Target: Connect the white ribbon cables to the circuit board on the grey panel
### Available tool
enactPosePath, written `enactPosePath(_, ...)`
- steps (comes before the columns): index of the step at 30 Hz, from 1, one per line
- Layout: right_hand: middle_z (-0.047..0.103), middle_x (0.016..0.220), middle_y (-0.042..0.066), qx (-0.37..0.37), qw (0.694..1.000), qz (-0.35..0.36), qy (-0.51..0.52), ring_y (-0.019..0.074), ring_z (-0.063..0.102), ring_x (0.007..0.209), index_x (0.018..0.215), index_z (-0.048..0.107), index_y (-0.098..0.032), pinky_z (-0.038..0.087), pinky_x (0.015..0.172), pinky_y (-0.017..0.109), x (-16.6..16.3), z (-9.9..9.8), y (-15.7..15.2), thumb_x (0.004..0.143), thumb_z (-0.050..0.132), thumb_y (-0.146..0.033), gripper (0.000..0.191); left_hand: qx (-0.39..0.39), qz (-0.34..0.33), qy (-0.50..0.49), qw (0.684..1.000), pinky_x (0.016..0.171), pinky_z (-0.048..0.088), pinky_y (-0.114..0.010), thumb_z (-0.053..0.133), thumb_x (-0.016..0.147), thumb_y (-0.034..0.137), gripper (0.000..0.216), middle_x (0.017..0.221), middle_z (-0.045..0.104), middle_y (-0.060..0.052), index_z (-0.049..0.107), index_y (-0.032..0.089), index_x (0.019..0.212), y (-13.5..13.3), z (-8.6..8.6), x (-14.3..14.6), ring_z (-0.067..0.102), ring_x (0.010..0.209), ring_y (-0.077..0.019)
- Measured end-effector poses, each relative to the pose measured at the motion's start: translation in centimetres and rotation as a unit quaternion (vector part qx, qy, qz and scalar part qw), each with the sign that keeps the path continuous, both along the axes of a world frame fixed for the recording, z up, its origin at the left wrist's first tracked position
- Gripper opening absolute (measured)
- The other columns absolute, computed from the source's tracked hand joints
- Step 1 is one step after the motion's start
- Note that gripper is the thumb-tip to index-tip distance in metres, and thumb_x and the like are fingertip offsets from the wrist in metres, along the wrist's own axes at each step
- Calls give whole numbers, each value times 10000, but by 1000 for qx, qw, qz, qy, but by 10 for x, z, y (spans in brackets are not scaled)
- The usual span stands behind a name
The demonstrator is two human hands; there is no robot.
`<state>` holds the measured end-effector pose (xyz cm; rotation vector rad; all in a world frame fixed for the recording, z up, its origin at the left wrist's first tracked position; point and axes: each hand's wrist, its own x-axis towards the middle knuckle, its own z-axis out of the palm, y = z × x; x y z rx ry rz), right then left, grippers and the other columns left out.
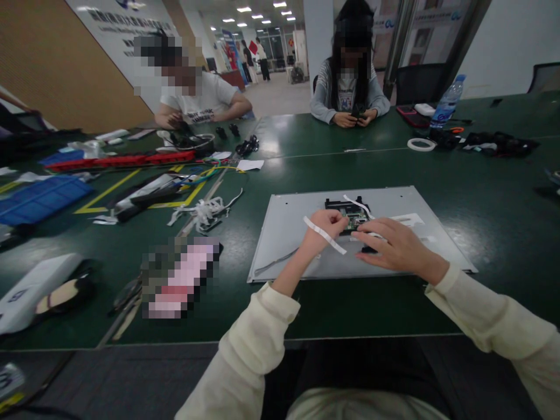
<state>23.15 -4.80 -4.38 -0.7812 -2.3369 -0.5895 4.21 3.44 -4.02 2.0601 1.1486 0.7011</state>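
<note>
A flat grey metal panel (301, 245) lies on the green table in front of me. A small circuit board (352, 214) with a black frame sits near its middle. My left hand (326, 226) is curled closed beside the board, pinching a white tape strip (324, 234) that runs across my wrist. My right hand (389, 244) rests on the panel just right of the board, fingers stretched toward it and pressing on white tape there. A thin white strip (356, 204) arcs over the board.
Two people sit across the table (481, 192). Cables, white strips (203, 211), a red bar (122, 160) and a blue tray (39, 197) crowd the left. A water bottle (447, 104), a tape roll (421, 144) and black parts lie at the far right.
</note>
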Motion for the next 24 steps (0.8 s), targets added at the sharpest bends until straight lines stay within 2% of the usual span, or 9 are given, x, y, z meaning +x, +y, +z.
enactPosePath(3,614,1101,96,7,999,34,-42,209,558,1009,1252,535,-201,496,824,369,-16,6,3,884,551,-217,368,-30,5,-33,999,483,306,-201,504,806,389,351,490,487,29,551,143,561,4,-1,-3,444,504,-88)
enactPosePath(6,639,1075,69,22,997,48,-62,186,572,999,1180,587,-201,499,834,356,-29,12,8,890,510,-110,314,-45,10,-67,997,496,320,-205,509,792,400,349,498,495,28,539,146,555,8,-2,-6,443,500,-86)
enactPosePath(10,675,997,62,40,996,76,-7,167,601,952,1014,650,-170,513,812,326,-40,17,15,891,515,-88,201,-61,30,-75,995,490,321,-205,497,798,415,365,488,482,32,516,153,546,11,1,-9,433,477,-84)
enactPosePath(13,685,992,63,32,995,81,45,160,612,940,1004,653,-161,519,807,308,-42,19,20,884,543,-110,170,-56,50,-43,996,480,317,-206,458,835,412,384,488,479,28,526,150,562,11,4,-14,438,470,-90)
enactPosePath(16,688,1001,57,10,994,61,94,154,616,935,1007,652,-183,512,815,313,-40,21,25,892,545,-149,161,19,74,30,997,517,339,-217,451,858,376,362,532,530,2,565,146,602,13,6,-22,492,529,-115)
enactPosePath(19,687,986,66,5,984,-22,178,177,616,930,979,658,-204,495,807,349,-36,23,34,904,531,-212,147,123,120,112,979,607,380,-234,478,857,329,263,678,631,-39,635,148,748,18,10,-33,560,651,-146)
enactPosePath(21,682,978,84,12,974,-78,211,201,610,936,961,662,-198,478,804,369,-35,23,39,907,522,-240,156,147,98,142,974,644,396,-239,486,858,318,239,746,660,-49,659,153,843,22,13,-42,577,681,-152)
enactPosePath(24,680,968,92,9,977,-99,190,203,603,926,948,667,-182,458,812,360,-38,21,44,909,511,-228,167,131,-14,178,975,659,409,-236,523,834,308,227,738,663,-36,688,163,891,26,20,-54,575,654,-143)
